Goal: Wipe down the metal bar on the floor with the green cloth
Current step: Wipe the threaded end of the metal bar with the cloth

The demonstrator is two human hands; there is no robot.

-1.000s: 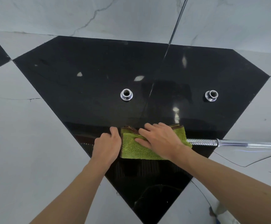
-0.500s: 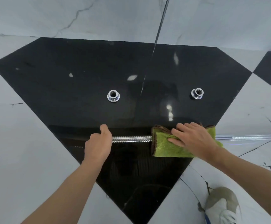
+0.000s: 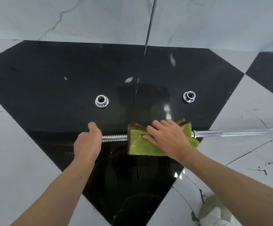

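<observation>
A chrome metal bar (image 3: pixel 230 133) lies across the black floor tile and runs off to the right; its threaded end (image 3: pixel 114 138) shows between my hands. My left hand (image 3: pixel 87 142) is closed around the bar's left end and hides its tip. The folded green cloth (image 3: pixel 142 146), with a brown edge, is draped over the bar's middle. My right hand (image 3: pixel 166 138) presses down on the cloth with fingers curved over it, gripping cloth and bar together.
Two chrome threaded collars, one at the left (image 3: pixel 101 101) and one at the right (image 3: pixel 189 96), stand on the black tile beyond the bar. White marble tiles surround it, with a wall behind. A grey shoe (image 3: pixel 214 212) shows at the bottom right.
My right hand slid the cloth rightward along the bar, baring the threaded section, then came back slightly left. My left hand kept its hold on the bar's end.
</observation>
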